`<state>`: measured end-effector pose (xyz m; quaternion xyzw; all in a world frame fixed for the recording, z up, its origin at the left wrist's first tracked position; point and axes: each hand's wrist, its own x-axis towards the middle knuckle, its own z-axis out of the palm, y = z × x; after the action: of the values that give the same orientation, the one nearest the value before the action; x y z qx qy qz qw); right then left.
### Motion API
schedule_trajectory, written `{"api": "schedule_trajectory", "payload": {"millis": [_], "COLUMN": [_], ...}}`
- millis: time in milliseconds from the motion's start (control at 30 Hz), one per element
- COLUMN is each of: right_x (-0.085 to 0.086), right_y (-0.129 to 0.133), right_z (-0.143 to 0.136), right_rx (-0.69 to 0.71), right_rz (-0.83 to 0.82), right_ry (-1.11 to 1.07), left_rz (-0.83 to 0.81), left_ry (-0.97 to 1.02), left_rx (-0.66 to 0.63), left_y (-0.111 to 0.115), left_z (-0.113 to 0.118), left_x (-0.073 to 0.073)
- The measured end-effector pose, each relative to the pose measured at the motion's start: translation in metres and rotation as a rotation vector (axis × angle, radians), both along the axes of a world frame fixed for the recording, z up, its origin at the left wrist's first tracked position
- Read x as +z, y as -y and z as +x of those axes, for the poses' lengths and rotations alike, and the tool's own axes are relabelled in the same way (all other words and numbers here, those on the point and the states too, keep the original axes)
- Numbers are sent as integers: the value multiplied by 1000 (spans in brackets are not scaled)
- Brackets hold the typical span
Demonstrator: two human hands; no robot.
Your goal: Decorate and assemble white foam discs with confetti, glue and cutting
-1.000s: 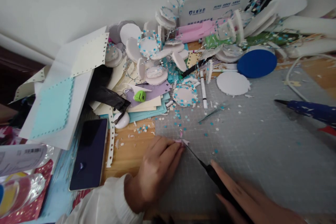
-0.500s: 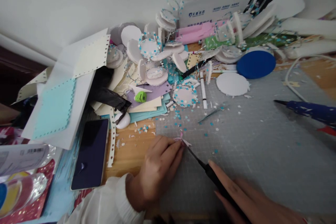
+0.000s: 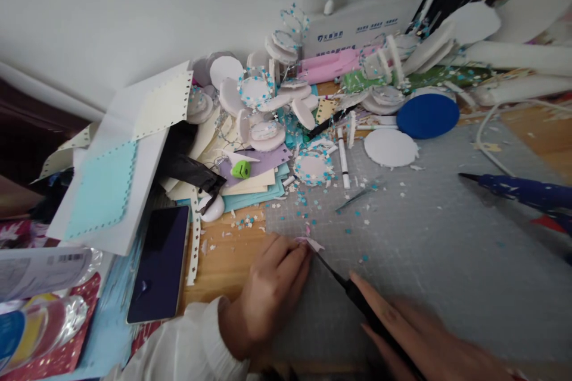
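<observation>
Left hand (image 3: 272,292), lower centre of frame: fingers pressed together, tips pinching a small pink-and-white piece (image 3: 314,244) against the grey cutting mat (image 3: 447,286), near the mat's left edge. Fingertips partly hidden. White sleeve (image 3: 190,342) at the wrist.

Right hand (image 3: 415,327), lower right of centre, blurred: fingers wrapped round a black-handled tool (image 3: 367,305), thumb side facing up the frame. Thin dark tip slants up-left to the piece; cannot tell whether it touches or sits just beside it. Hands apart, tool between them.

Above the hands on the mat: scattered blue and white stars, a thin pointed metal tool (image 3: 355,198), a white marker (image 3: 343,158), a star-ringed disc (image 3: 313,167), a plain white disc (image 3: 390,147). Blue disc (image 3: 428,116) just above that one. Blue glue gun (image 3: 521,188) at right edge of frame, nozzle pointing left.

Left side: dark phone (image 3: 159,265), punched cream strip (image 3: 193,238) just beside it on the wooden tabletop (image 3: 218,262); white board (image 3: 143,172) tilted, aqua sheet (image 3: 100,190) on it. Green clip (image 3: 241,169) on a purple sheet (image 3: 270,161), centre left. Pile of white foam discs (image 3: 267,136) behind, upper centre.
</observation>
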<state>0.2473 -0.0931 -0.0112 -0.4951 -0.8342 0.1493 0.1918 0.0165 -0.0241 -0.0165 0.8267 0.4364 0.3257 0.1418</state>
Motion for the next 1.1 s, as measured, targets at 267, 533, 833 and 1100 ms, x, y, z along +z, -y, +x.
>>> {"api": "schedule_trajectory", "payload": {"millis": [267,533,833,1100], "right_x": [-2,1,2,4], "right_y": [-4,-6,-11,-18], "right_z": [4,5,3,-6], "right_rx": [88,78,73,-1], "right_rz": [-7,-69,-74,-146], "right_ry": [120,124,90,22], "left_rz": [-11,-2,-7,-34], "left_ry": [25,14,6,80], "left_rx": [-1,3,8,45], "left_y": [-2,-3,-4,-3], "left_z": [1,3,3,2], "left_x": [-1,0,0,-4]}}
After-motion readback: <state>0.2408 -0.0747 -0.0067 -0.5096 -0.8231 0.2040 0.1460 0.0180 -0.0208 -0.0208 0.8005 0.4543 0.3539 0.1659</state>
